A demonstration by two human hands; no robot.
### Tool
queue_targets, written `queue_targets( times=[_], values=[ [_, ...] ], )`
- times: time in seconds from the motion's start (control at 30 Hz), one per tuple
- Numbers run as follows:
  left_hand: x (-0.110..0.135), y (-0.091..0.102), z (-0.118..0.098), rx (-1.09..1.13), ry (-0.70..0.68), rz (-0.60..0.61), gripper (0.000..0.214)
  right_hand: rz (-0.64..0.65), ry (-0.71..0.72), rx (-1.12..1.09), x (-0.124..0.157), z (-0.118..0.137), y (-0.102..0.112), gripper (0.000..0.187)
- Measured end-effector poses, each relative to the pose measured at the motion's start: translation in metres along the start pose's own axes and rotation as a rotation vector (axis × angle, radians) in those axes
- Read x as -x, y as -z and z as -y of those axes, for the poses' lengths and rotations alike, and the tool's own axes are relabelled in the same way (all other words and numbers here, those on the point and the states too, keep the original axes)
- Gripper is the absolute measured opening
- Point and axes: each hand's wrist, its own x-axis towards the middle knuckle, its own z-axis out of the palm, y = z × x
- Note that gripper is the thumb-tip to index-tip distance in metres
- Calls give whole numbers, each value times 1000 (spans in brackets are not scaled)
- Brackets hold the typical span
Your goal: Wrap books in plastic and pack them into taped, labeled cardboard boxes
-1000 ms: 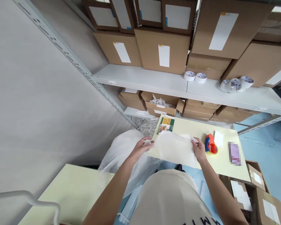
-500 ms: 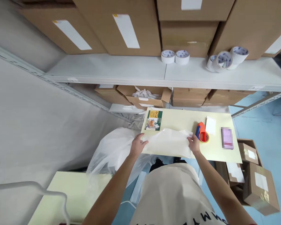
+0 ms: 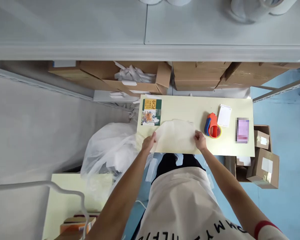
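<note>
Left hand (image 3: 148, 143) now sits farther in over the counter (image 3: 183, 107) and closer to the right hand (image 3: 200, 140) than in the earlier frame, its spread fingers now drawn together. Step in hand, as judged: positioning the thin white sheet (image 3: 176, 135), which lies at the near edge of the counter, right of and nearer than the book (image 3: 151, 112) and left of the tape dispenser (image 3: 211, 125); the next move calls for even control of both edges. Both hands are narrow: the right pinches the sheet's right edge, and the left, curled, appears to grip its left edge.
</note>
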Motion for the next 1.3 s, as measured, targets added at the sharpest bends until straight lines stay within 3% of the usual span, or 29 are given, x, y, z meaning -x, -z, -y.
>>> queue_targets(
  times=[0.13, 0.3, 0.43, 0.67, 0.77, 0.87, 0.93, 1.03, 1.17, 1.3],
  values=[
    [-18, -5, -9, 10, 54, 25, 35, 40, -14, 33, -2, -7, 1, 30],
    [-24, -18, -21, 14, 6, 86, 22, 79, 6, 92, -2, -5, 1, 29],
    [-25, -9, -23, -79, -48, 55, 22, 63, 43, 159, 1, -5, 7, 29],
    [-36, 23, -6, -223, -55, -133, 17, 29, 70, 388, 8, -9, 16, 46],
    [-31, 17, -8, -141, -129, -302, 42, 13, 65, 419, 13, -7, 16, 48],
    [-11, 2, -14, -67, -310, -471, 64, -56, 110, 407, 25, -3, 17, 50],
    [7, -9, -13, -137, -433, -417, 63, -72, 214, 385, 37, 1, 17, 51],
    [27, -24, -4, -329, -546, -154, 61, 73, 416, 393, 51, 10, 9, 48],
    [33, -41, 9, -533, -467, 39, 87, 318, 476, 575, 49, 19, -9, 58],
    [31, -51, 3, -610, -392, 91, 99, 392, 422, 801, 32, 20, -9, 76]
  ],
)
